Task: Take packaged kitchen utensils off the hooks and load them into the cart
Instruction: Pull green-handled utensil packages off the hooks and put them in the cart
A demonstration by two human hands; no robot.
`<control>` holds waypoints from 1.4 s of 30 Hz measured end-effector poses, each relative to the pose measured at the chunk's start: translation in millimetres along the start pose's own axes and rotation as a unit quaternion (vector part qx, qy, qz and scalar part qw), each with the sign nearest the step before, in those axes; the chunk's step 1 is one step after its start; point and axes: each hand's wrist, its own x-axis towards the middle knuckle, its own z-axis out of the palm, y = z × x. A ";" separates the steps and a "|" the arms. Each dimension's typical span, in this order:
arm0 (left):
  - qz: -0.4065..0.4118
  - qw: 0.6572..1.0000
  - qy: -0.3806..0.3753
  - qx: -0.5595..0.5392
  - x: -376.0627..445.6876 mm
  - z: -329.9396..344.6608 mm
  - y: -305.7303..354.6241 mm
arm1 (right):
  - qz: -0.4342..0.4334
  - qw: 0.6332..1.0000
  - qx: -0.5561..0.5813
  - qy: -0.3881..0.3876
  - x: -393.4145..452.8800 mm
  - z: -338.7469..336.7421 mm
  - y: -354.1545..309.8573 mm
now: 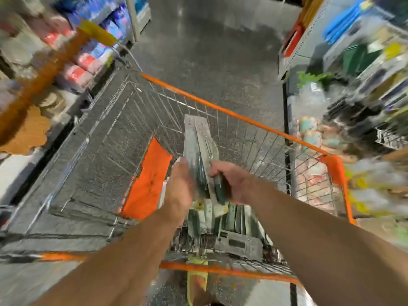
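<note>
Both hands hold a stack of packaged utensils (pixel 199 151) over the wire cart (pixel 231 115) at frame centre: the right hand (pixel 234 182) grips its edge, the left hand (pixel 180 184) presses flat against its side. More packages (pixel 234 237) already lie in the cart's near end. Loading appears partly done. Motion blur obscures the shelves (pixel 364 74), hooks and package labels.
</note>
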 end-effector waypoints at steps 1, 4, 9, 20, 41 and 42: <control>0.009 1.000 -0.006 -0.001 -10.1 -2.1 8.1 | -0.011 1.000 -0.015 0.004 -15.1 4.7 0.6; 0.062 0.998 -0.023 0.015 -39.2 -8.3 32.5 | -0.070 0.997 -0.004 0.028 -65.6 22.5 -4.2; 0.145 0.983 -0.071 0.083 -92.5 -23.2 74.5 | -0.174 0.982 0.050 0.054 -138.6 41.4 -10.4; 0.233 0.952 -0.196 -0.011 -267.3 14.1 146.3 | -0.372 0.889 0.090 0.250 -337.2 41.7 21.0; 0.242 0.719 -0.651 -0.018 -660.9 113.7 78.5 | -0.460 0.593 0.229 0.620 -717.7 9.6 306.0; 0.239 0.713 -0.659 -0.004 -676.4 116.3 71.6 | -0.457 0.585 0.231 0.629 -728.9 11.2 321.8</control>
